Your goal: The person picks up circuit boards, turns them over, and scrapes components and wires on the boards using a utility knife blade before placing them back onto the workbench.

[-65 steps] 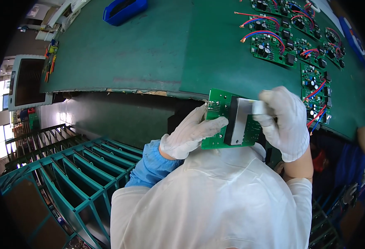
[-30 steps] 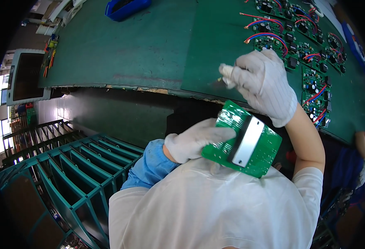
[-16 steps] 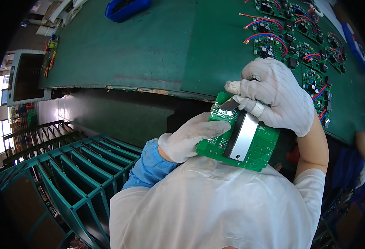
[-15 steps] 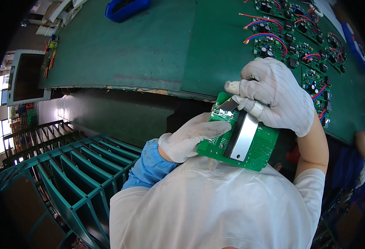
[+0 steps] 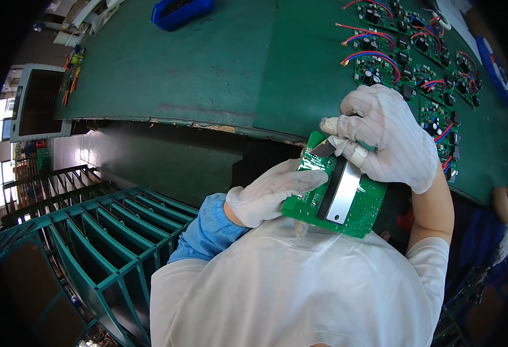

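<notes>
Close in front of my chest is a green circuit board (image 5: 361, 215), tilted, its soldered side facing up. A flat silver metal bar (image 5: 344, 194) with a black edge lies across it. My left hand (image 5: 268, 194), in a white glove, grips the board's left side, thumb laid over the top face. Above the board's far part, my gloved right hand (image 5: 387, 136) is closed on a short dark blade (image 5: 324, 148) wrapped in white at the held end. The blade's tip is over the solder points at the board's upper left corner; whether it touches them I cannot tell.
Several wired circuit boards (image 5: 375, 61) lie on the green bench (image 5: 208, 75) at the far right. A blue tray (image 5: 182, 13) sits at its far side. Left of me stands a green slotted rack (image 5: 106, 243). At the right edge, another person's arm (image 5: 502, 211) shows.
The view has shifted slightly. Both hands keep their grip on the board and the blade, and the blade's tip stays at the same corner.
</notes>
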A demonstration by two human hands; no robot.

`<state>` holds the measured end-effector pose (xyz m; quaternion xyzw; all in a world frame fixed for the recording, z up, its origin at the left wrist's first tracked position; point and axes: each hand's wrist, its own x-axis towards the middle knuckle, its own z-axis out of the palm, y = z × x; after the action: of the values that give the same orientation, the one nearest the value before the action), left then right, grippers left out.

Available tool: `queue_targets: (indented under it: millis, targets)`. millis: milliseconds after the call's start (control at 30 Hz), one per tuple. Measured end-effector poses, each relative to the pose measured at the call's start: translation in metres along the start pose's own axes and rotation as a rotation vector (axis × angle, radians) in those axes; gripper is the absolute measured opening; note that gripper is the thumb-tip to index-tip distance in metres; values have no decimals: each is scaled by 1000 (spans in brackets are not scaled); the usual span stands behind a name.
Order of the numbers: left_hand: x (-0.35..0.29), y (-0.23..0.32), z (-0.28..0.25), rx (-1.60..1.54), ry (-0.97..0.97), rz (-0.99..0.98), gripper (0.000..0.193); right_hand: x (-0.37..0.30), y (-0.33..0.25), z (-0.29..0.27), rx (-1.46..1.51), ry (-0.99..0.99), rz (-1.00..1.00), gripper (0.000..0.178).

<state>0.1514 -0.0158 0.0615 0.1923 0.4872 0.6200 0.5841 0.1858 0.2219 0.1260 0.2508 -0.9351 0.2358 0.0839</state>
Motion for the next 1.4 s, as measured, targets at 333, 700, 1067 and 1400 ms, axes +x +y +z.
queue_targets:
  millis: [333, 700, 1067, 1400]
  targets:
    - [4, 6, 23, -171, 28, -3, 42, 1, -15, 22, 94, 235, 209, 23]
    - [4, -19, -6, 374, -54, 250, 57, -13, -2, 1, 168, 234, 336, 29]
    - [6, 10, 12, 425, -92, 95, 56, 20, 7, 19, 342, -105, 1, 10]
    - [0, 17, 7, -249, -70, 57, 39, -20, 40, 15, 332, 166, 572, 30]
